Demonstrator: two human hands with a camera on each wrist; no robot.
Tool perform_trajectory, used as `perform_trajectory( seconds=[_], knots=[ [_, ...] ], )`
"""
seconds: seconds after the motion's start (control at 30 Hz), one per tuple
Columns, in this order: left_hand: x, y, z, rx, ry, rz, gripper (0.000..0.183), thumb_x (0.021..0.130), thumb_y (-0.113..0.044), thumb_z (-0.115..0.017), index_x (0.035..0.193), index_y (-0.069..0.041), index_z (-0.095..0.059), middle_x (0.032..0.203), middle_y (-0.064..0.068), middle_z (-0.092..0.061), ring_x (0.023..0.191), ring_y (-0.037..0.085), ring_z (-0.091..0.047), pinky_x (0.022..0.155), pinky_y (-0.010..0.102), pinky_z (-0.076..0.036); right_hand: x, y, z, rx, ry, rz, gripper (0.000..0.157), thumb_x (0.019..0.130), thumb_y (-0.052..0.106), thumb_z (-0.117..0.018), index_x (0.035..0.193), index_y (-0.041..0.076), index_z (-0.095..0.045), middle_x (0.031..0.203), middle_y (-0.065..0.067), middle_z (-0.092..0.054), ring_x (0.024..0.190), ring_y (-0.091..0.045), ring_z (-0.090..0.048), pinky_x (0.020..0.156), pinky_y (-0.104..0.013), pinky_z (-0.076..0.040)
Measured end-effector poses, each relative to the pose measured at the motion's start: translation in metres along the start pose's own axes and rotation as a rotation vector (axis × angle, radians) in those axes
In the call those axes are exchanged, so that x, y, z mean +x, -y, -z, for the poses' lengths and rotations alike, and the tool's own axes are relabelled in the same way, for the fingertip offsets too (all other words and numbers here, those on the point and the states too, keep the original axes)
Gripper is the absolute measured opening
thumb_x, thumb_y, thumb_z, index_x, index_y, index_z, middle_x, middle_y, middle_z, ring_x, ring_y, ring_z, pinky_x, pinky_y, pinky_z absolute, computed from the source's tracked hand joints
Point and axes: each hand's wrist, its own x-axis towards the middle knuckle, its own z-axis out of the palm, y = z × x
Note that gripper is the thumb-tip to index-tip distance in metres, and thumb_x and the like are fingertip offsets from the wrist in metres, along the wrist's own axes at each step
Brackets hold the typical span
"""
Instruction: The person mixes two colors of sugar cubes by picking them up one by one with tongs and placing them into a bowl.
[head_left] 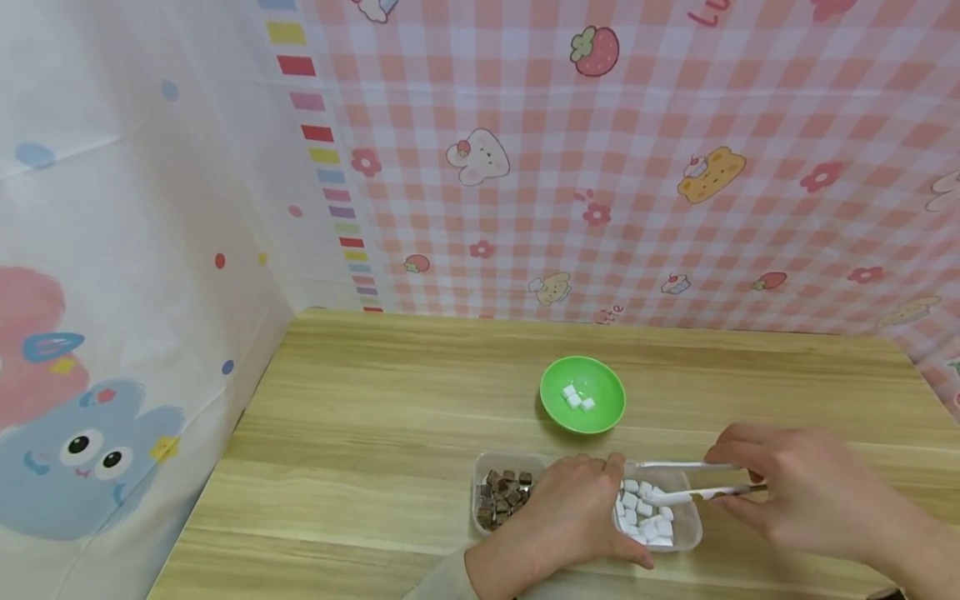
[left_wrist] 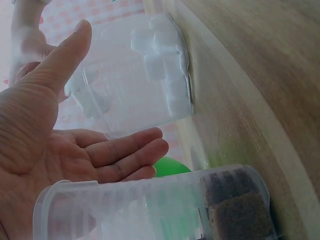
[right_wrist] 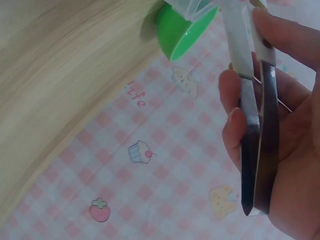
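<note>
My left hand point(head_left: 573, 508) spans the clear plastic box of white cubes point(head_left: 660, 527), thumb at the near side and fingers at the far side. In the left wrist view the thumb point(left_wrist: 65, 55) and fingers lie along opposite walls of that box. A pair of metal tongs point(right_wrist: 259, 135) with white ends is held in my right hand point(head_left: 810, 492), between thumb and fingers. The tongs' arms stand apart in the head view, the nearer white tip point(head_left: 667, 498) over the white cubes and the other by the far rim.
A green bowl point(head_left: 607, 417) with several white cubes inside stands behind the boxes. Left of the white cubes is a clear box of brown cubes point(head_left: 498, 500), partly covered by my left hand. A pink checked cloth point(head_left: 525, 100) hangs behind the wooden table point(head_left: 360, 433).
</note>
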Motion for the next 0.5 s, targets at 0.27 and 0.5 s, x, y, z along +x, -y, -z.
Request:
perform_trajectory(
  seconds=[0.27, 0.5],
  knots=[
    [0.000, 0.000, 0.001, -0.011, 0.021, 0.005, 0.110, 0.061, -0.078, -0.086, 0.142, -0.009, -0.062, 0.111, -0.003, -0.074, 0.096, 0.007, -0.065, 0.088, 0.021, -0.051, 0.010, 0.009, -0.002, -0.069, 0.154, 0.060, 0.040, 0.055, 0.020, -0.098, 0.085, 0.026, -0.073, 0.084, 0.026, -0.055, 0.063, 0.011, -0.037, 0.047, -0.019, -0.034],
    [0.000, 0.001, 0.001, -0.001, 0.009, -0.011, 0.103, 0.061, -0.079, -0.086, 0.134, -0.011, -0.065, 0.103, -0.006, -0.073, 0.089, 0.006, -0.062, 0.082, 0.020, -0.052, 0.020, 0.017, -0.009, -0.123, 0.257, 0.103, 0.039, 0.053, 0.018, -0.094, 0.067, 0.028, -0.059, 0.072, 0.023, -0.041, 0.055, 0.004, -0.029, 0.044, -0.023, -0.028]
  ],
)
